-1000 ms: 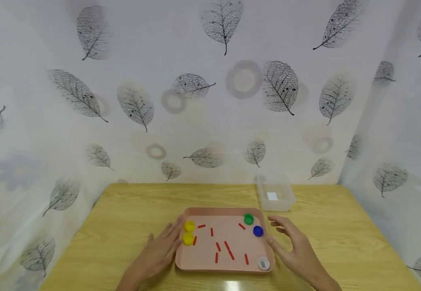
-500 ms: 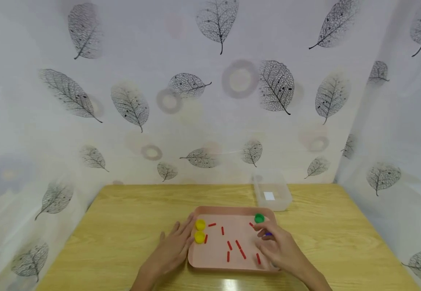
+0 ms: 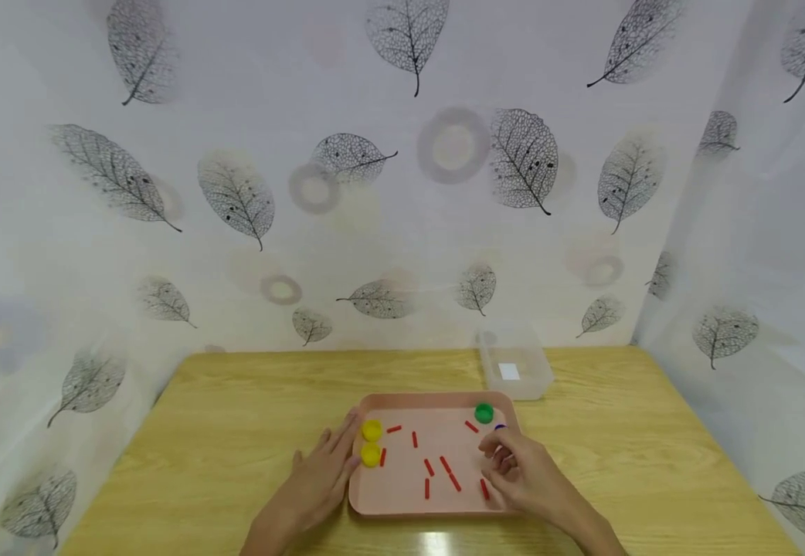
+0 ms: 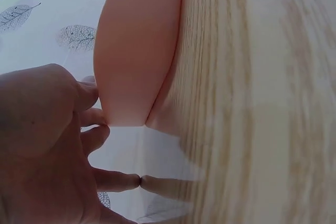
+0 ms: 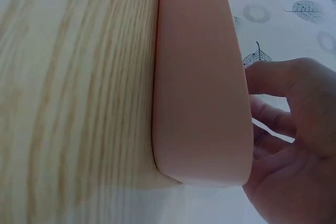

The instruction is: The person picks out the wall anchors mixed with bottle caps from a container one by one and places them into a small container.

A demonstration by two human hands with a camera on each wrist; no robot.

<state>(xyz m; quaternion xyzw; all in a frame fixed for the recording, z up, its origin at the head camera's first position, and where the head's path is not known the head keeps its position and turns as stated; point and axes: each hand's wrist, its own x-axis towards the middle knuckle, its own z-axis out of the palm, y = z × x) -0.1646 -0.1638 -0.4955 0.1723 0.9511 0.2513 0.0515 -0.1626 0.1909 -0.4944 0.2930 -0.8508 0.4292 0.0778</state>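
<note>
A shallow pink tray [image 3: 388, 494] holds two yellow round caps [image 3: 371, 454], a green cap [image 3: 484, 413], a partly covered blue cap [image 3: 501, 427] and several short red sticks [image 3: 446, 465]. My left hand [image 3: 312, 483] lies along the tray's left side, its fingertips at the rim. Over the tray's right side hovers my right hand [image 3: 531, 475], fingers loosely bent, with nothing visible between thumb and fingers. One red stick [image 3: 484, 489] lies close to it. In the right wrist view, the tray's outer wall [image 5: 202, 93] hides part of those fingers.
Behind the tray, at the back right of the wooden table [image 3: 256, 401], stands a clear plastic box [image 3: 531, 382] with a white label [image 3: 509, 371]. A curtain [image 3: 375, 232] printed with leaves surrounds the back and sides.
My right hand has moved from beside the tray's right edge to above its right part, covering the white cap. The tray has shifted slightly right on the table, my left hand staying at its side.
</note>
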